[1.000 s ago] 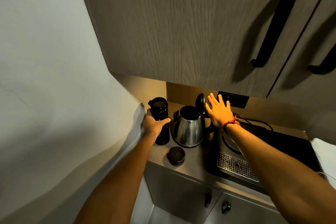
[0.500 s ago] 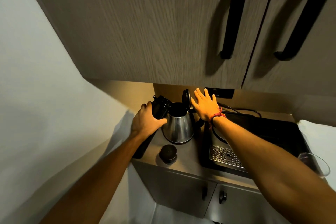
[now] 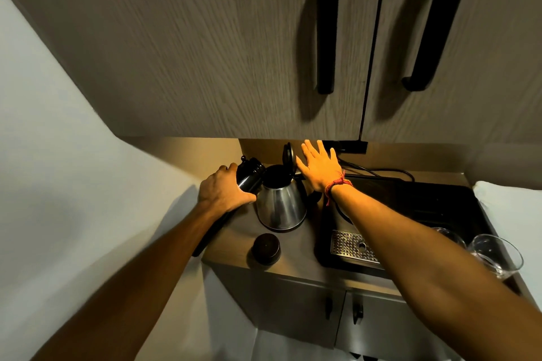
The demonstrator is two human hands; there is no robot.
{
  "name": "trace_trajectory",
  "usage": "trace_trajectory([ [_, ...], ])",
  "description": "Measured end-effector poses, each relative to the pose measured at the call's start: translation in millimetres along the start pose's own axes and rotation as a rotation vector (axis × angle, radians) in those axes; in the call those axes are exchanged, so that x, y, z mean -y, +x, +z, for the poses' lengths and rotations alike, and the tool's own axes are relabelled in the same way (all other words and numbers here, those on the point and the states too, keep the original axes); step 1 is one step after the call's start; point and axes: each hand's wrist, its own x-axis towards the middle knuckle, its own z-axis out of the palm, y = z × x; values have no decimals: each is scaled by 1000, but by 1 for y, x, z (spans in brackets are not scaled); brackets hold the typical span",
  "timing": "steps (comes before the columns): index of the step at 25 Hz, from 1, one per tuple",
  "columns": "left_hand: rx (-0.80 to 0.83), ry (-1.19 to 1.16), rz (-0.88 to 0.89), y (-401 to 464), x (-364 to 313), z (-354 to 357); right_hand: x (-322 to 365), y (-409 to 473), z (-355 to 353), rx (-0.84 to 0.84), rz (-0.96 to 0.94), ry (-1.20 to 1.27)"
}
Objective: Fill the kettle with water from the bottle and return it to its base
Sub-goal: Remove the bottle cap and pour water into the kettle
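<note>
A steel kettle (image 3: pixel 281 205) stands on the counter with its black lid (image 3: pixel 288 155) flipped up and its mouth open. My left hand (image 3: pixel 224 192) is wrapped around a black bottle (image 3: pixel 249 174), which is tilted with its open neck at the kettle's rim. My right hand (image 3: pixel 318 165) is flat with fingers spread, palm against the raised lid, just behind the kettle. The bottle's black cap (image 3: pixel 266 248) lies on the counter in front of the kettle. The kettle's base is partly hidden under my right forearm.
A black tray (image 3: pixel 425 208) with a perforated metal drip grid (image 3: pixel 352 246) fills the counter's right side, with two clear glasses (image 3: pixel 495 255) at its front right. Upper cabinets with black handles (image 3: pixel 327 23) hang low over the counter. A wall is at the left.
My left hand has tilted the upright bottle over toward the kettle's mouth. My right hand stays at the raised lid. The view has shifted left and up.
</note>
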Motion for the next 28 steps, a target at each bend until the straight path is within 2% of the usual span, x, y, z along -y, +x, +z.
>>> trace_trajectory([
  [28, 63, 164, 56, 7, -10, -12, -4, -1, 1, -14, -17, -27],
])
